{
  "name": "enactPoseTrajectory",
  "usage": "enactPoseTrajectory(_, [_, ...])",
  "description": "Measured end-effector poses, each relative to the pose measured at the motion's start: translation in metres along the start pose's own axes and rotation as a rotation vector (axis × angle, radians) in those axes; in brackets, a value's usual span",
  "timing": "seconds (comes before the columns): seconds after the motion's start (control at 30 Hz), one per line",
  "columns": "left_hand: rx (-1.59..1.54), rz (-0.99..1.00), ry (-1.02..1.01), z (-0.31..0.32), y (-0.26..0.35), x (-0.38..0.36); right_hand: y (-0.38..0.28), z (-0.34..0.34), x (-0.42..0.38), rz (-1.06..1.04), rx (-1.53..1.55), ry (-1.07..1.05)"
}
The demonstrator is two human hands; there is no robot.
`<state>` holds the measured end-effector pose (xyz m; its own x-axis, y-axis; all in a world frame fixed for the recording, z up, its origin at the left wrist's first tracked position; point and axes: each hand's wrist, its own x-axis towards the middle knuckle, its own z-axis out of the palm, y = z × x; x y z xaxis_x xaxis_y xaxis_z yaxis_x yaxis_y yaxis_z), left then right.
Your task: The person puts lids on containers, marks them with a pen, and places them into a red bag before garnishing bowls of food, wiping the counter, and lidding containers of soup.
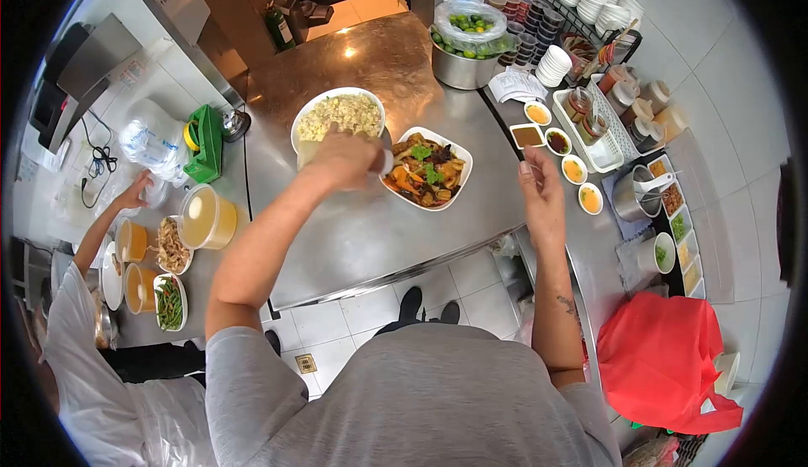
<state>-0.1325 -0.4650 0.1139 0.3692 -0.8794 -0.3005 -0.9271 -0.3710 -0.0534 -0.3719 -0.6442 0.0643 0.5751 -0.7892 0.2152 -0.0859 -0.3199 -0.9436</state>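
Note:
My left hand (343,160) reaches over the near edge of a white bowl of fried rice (341,115). Its fingers curl downward, and a small pale object (385,162) shows beside the hand; I cannot tell what the fingers hold. Just right of it, a white square bowl (427,169) holds a glossy stir-fry topped with green leaves. My right hand (543,193) hovers by the right side of the counter, fingers loosely extended. Its fingertips are right at a rectangular dish of brown sauce (528,136). Small cups of orange sauce (574,169) and a dark sauce cup (557,141) line up beside it.
At the left, another person's hand (135,191) reaches near plastic-wrapped containers; tubs of yellow liquid (209,217) and a dish of green beans (171,303) stand there. A pot of limes (465,67), a white jar basket (599,154) and a red bag (661,358) are on the right.

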Motion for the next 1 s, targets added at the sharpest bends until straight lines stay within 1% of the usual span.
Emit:
enactPoseTrajectory(0.03, [-0.032, -0.046, 0.026, 0.011, -0.006, 0.007, 0.000, -0.002, -0.002, 0.011, -0.014, -0.022])
enactPoseTrajectory(0.1, [-0.031, -0.069, 0.243, 0.035, 0.000, 0.019, -0.001, 0.000, -0.004, 0.023, -0.037, -0.087])
enactPoseTrajectory(0.13, [-0.027, -0.095, 0.350, 0.035, 0.007, 0.017, -0.002, 0.001, -0.004, -0.006, -0.031, -0.100])
enactPoseTrajectory(0.17, [-0.102, -0.095, 0.315, 0.035, 0.014, 0.014, -0.003, 0.000, -0.004, -0.036, -0.021, -0.123])
enactPoseTrajectory(0.2, [-0.249, -0.088, 0.287, 0.027, 0.024, 0.005, -0.002, 0.002, -0.003, -0.066, -0.008, -0.156])
enactPoseTrajectory(0.27, [-0.579, -0.067, 0.367, 0.045, 0.031, -0.006, 0.002, 0.005, -0.003, -0.096, 0.002, -0.170])
enactPoseTrajectory(0.3, [-0.756, -0.028, 0.445, 0.063, 0.031, -0.009, 0.004, 0.008, -0.002, -0.097, 0.026, -0.186])
enactPoseTrajectory(0.33, [-0.920, -0.066, 0.394, 0.066, 0.036, -0.018, 0.004, 0.014, -0.002, -0.098, 0.051, -0.198])
enactPoseTrajectory(0.4, [-1.114, -0.100, 0.525, 0.072, 0.052, -0.043, 0.001, 0.028, -0.005, -0.072, 0.084, -0.271])
enactPoseTrajectory(0.43, [-1.195, -0.128, 0.555, 0.077, 0.057, -0.058, 0.000, 0.034, -0.008, -0.056, 0.097, -0.304])
enactPoseTrajectory(0.53, [-1.393, -0.204, 0.636, 0.083, 0.068, -0.101, -0.005, 0.061, -0.028, -0.144, 0.190, -0.497])
enactPoseTrajectory(0.57, [-1.437, -0.236, 0.647, 0.082, 0.068, -0.122, 0.000, 0.069, -0.033, -0.138, 0.208, -0.609])
enactPoseTrajectory(0.6, [-1.481, -0.262, 0.656, 0.083, 0.067, -0.142, 0.005, 0.075, -0.041, -0.129, 0.107, -0.691])
enactPoseTrajectory(0.67, [-1.431, -0.342, 0.711, 0.098, 0.057, -0.175, 0.009, 0.086, -0.056, -0.117, -0.105, -0.835])
enactPoseTrajectory(0.77, [-1.344, -0.491, 0.784, 0.111, 0.044, -0.225, -0.003, 0.108, -0.079, -0.206, -0.098, -0.982])
enactPoseTrajectory(0.83, [-1.289, -0.576, 0.854, 0.126, 0.031, -0.255, -0.018, 0.129, -0.093, -0.264, -0.040, -1.010])
enactPoseTrajectory(0.87, [-1.265, -0.611, 0.836, 0.129, 0.024, -0.273, -0.025, 0.142, -0.100, -0.291, -0.010, -1.022])
enactPoseTrajectory(0.93, [-1.218, -0.675, 0.794, 0.125, 0.006, -0.313, -0.033, 0.173, -0.112, -0.321, 0.031, -1.115])
enactPoseTrajectory(0.97, [-1.155, -0.725, 0.742, 0.122, -0.006, -0.335, -0.037, 0.191, -0.118, -0.334, 0.051, -1.160])
enactPoseTrajectory(1.0, [-1.093, -0.772, 0.690, 0.122, -0.021, -0.357, -0.037, 0.214, -0.125, -0.210, 0.140, -1.253])
